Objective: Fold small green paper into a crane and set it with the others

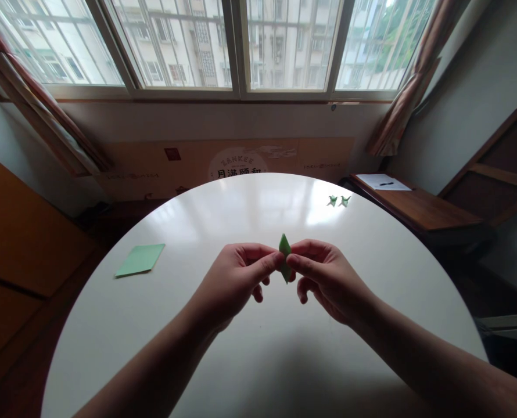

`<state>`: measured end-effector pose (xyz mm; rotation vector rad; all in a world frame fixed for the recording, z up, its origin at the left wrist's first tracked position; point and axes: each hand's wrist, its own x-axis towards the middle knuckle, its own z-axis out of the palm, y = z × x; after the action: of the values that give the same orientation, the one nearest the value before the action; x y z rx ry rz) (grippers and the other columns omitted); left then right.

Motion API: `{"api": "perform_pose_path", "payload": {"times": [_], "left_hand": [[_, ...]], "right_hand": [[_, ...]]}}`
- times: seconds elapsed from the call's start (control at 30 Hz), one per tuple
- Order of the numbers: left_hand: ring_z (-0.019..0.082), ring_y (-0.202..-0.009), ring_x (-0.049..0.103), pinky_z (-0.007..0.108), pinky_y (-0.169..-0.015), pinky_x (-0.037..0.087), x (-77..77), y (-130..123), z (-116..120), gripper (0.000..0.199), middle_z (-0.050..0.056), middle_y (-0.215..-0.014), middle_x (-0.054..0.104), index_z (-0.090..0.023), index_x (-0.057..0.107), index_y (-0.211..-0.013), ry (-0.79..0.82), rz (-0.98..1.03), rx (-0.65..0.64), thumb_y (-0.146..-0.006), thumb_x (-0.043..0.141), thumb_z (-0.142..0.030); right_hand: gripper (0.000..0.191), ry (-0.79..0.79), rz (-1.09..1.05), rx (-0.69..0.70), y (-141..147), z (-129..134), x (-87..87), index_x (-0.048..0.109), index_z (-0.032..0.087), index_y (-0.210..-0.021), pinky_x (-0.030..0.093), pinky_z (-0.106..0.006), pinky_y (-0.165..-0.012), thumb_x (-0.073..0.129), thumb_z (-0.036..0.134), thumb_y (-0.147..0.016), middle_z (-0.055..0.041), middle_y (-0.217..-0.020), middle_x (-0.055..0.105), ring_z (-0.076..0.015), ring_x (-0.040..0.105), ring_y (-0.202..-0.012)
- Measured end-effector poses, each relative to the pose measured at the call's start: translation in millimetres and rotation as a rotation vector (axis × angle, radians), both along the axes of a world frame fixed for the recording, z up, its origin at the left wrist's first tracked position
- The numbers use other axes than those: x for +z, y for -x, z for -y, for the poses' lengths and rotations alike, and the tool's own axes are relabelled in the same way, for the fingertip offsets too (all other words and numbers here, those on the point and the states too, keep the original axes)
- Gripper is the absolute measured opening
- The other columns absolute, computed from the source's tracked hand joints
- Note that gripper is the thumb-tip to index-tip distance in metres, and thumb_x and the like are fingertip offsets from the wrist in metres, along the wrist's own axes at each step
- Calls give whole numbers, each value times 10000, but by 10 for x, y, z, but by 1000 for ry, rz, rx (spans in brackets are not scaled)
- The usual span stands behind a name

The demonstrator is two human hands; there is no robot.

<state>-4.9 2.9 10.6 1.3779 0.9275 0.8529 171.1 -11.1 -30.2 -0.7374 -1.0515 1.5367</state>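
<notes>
A small piece of folded green paper (284, 244), narrow and diamond-shaped, is held upright above the white table. My left hand (245, 267) pinches its left edge between thumb and fingers. From the other side my right hand (323, 270) grips the right edge the same way. The fingertips cover the paper's middle, so its folds there are hidden. On the table to the left lies a stack of square light-green paper (140, 259). Two small folded green paper figures, a left one (332, 201) and a right one (344, 201), stand at the far right.
The round white table (223, 360) fills the foreground. Beyond its right edge is a brown wooden side table (441, 206) bearing a white sheet (383, 182) and a black pen (387, 184). A printed carton (284, 154) stands under the barred window behind.
</notes>
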Motion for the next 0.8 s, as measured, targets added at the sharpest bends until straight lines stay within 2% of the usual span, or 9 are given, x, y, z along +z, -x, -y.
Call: {"api": "perform_pose_path", "payload": {"times": [0.1, 0.37, 0.57, 0.8], "left_hand": [[73, -481, 474, 128, -373, 402, 22, 18, -20, 124, -24, -556, 588, -154, 786, -745, 8, -14, -5, -767, 789, -276], [92, -488, 486, 146, -386, 432, 50, 51, 12, 191, -18, -518, 564, -132, 796, -824, -132, -150, 2, -845, 695, -292], [99, -507, 505, 152, -383, 441, 59, 44, 14, 220, -12, -552, 566, -128, 794, -838, -134, -165, -3, -858, 665, -306], [104, -512, 510, 160, -382, 439, 45, 51, 5, 189, -7, -577, 597, -135, 801, -854, -103, -134, 24, -753, 786, -294]], "right_hand": [[182, -6, 14, 5, -8, -6, 0, 789, 186, -848, 486, -143, -387, 865, 322, -753, -35, -728, 716, -130, 631, -640], [176, -78, 100, -42, -6, 5, -35, 800, 190, -887, 492, -157, -381, 852, 312, -770, -47, -749, 738, -139, 642, -629], [185, -57, 97, -52, -12, 11, -20, 799, 185, -864, 485, -164, -390, 855, 328, -760, -52, -747, 741, -132, 623, -600], [180, -62, 98, -44, -19, 11, -23, 810, 200, -906, 488, -178, -406, 842, 313, -770, -57, -754, 728, -152, 631, -646]]}}
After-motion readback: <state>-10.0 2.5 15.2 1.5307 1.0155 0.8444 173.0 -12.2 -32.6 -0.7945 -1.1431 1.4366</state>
